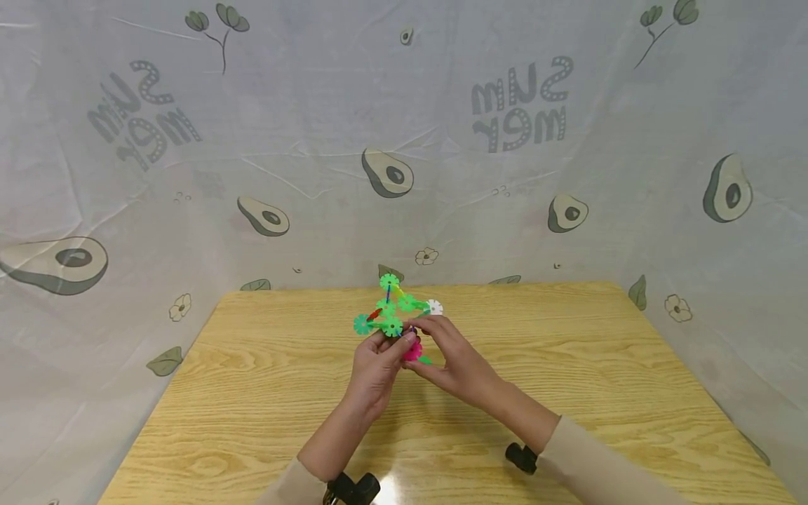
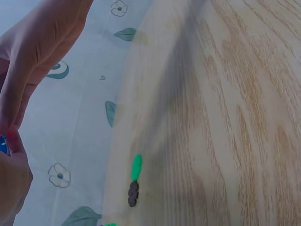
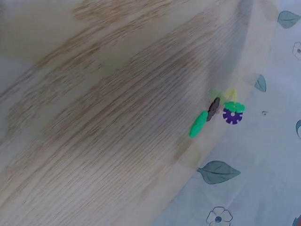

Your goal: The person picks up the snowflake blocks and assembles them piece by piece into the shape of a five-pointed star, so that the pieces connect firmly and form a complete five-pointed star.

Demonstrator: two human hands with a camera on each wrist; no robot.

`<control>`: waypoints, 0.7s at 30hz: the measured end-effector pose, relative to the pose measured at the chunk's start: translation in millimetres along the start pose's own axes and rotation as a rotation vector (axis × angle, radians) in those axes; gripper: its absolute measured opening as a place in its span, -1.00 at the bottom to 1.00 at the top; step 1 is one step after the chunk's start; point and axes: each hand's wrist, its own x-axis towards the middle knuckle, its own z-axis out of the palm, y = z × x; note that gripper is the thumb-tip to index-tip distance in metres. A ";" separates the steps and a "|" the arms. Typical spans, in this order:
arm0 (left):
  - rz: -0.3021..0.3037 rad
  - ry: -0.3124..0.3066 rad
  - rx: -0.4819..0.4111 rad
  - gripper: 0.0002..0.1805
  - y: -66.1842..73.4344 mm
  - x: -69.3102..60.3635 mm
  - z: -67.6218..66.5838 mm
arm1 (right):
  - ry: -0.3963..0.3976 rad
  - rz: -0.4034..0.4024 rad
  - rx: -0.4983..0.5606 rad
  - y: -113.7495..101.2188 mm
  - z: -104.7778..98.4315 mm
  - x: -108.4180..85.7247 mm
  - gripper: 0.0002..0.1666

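Observation:
A linked figure of notched plastic snowflake discs is held up above the wooden table in the head view. It has several green discs (image 1: 392, 327), a teal disc (image 1: 362, 324) at the left and a white disc (image 1: 433, 307) at the right. The left hand (image 1: 371, 375) pinches the lower part between thumb and fingers. From the right, the right hand (image 1: 466, 365) has its thumb and fingertips round a pink disc (image 1: 413, 351). A small green disc (image 1: 425, 360) shows edge-on beside the thumb. The fingers hide some joints.
Beneath the hands lies a wood-grain table (image 1: 252, 421). A pale cloth (image 1: 328, 231) printed with avocados hangs behind and at both sides. Black wrist mounts (image 1: 521, 458) sit below both forearms. A purple disc (image 3: 233, 116) and a brown disc (image 3: 213, 109) appear in the right wrist view.

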 end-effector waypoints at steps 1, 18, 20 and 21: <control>0.002 0.001 0.005 -0.60 0.3 0.4 -1.1 | -0.004 -0.001 0.006 0.5 -0.9 -0.4 -0.21; 0.013 0.032 0.011 -0.58 5.2 2.4 -16.3 | -0.073 0.444 0.270 43.1 4.5 -27.7 -0.46; 0.012 0.034 0.007 -0.58 5.8 2.9 -16.8 | -0.161 0.516 0.319 49.8 8.6 -29.7 -0.43; 0.010 0.036 0.003 -0.59 6.1 3.0 -16.9 | -0.202 0.537 0.328 53.0 11.0 -30.4 -0.42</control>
